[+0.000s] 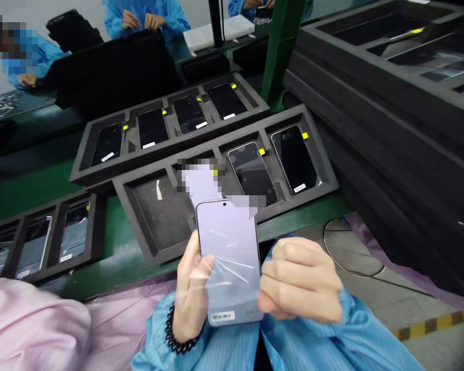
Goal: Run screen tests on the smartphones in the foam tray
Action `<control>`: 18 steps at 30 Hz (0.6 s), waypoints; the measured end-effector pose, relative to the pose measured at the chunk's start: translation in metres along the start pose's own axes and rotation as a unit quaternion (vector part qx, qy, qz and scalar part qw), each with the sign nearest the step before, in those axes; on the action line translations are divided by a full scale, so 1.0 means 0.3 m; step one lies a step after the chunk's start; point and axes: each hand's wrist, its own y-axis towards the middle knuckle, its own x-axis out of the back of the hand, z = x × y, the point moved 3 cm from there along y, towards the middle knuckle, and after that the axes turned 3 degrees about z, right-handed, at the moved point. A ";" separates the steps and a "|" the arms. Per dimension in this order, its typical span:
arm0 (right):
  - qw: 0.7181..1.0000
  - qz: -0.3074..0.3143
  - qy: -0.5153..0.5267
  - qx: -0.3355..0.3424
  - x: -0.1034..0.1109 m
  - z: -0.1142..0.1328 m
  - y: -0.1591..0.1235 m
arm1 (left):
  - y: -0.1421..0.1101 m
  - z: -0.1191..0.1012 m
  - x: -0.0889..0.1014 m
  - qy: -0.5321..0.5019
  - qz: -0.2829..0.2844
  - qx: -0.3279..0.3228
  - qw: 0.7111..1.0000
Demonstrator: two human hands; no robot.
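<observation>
A smartphone (229,242) with a pale lilac, reflective screen stands tilted up in front of me. My left hand (191,293) grips its left edge, with the thumb over the front. Glossy creases of clear film show across the lower screen, and a small white label (223,316) sits near the bottom. My right hand (299,281) is closed, fingers curled, at the phone's lower right edge; what its fingertips pinch is hidden. Just beyond lies a dark foam tray (150,250) with phones in its slots, including a black-screened phone (296,159) at the right.
Behind is another foam tray (170,147) of phones with yellow tabs. A shorter tray (96,226) stands left on the green bench (119,268). Tall stacked trays (371,118) rise at right. A pink sleeve (34,330) is at lower left; co-workers in blue sit opposite.
</observation>
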 end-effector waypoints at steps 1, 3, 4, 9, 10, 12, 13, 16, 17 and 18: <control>1.000 -0.006 0.003 -0.003 0.001 0.002 -0.001 | -0.003 -0.001 -0.002 -0.002 0.010 0.006 1.000; 1.000 -0.025 0.011 -0.003 0.008 0.007 -0.004 | -0.008 0.000 -0.008 -0.010 0.047 0.018 0.999; 0.999 -0.032 0.016 -0.001 0.012 0.010 -0.005 | -0.011 0.000 -0.011 -0.017 0.067 0.022 0.997; 0.999 -0.001 0.037 -0.016 0.034 0.024 -0.002 | -0.030 -0.006 -0.023 -0.050 0.104 0.046 0.992; 0.999 -0.001 0.040 -0.018 0.037 0.027 -0.002 | -0.035 -0.007 -0.025 -0.056 0.100 0.055 0.992; 0.999 -0.011 0.046 -0.016 0.040 0.032 -0.002 | -0.044 -0.007 -0.028 -0.067 0.084 0.069 0.992; 0.999 -0.017 0.048 -0.016 0.039 0.033 -0.003 | -0.047 -0.006 -0.030 -0.072 0.079 0.073 0.992; 0.998 -0.029 0.048 -0.024 0.038 0.034 -0.005 | -0.048 0.001 -0.032 -0.084 0.077 0.083 0.990; 0.998 -0.027 0.048 -0.025 0.040 0.034 -0.004 | -0.046 0.004 -0.032 -0.085 0.079 0.084 0.990; 0.998 -0.017 0.050 -0.024 0.042 0.034 -0.004 | -0.044 0.006 -0.031 -0.084 0.077 0.082 0.990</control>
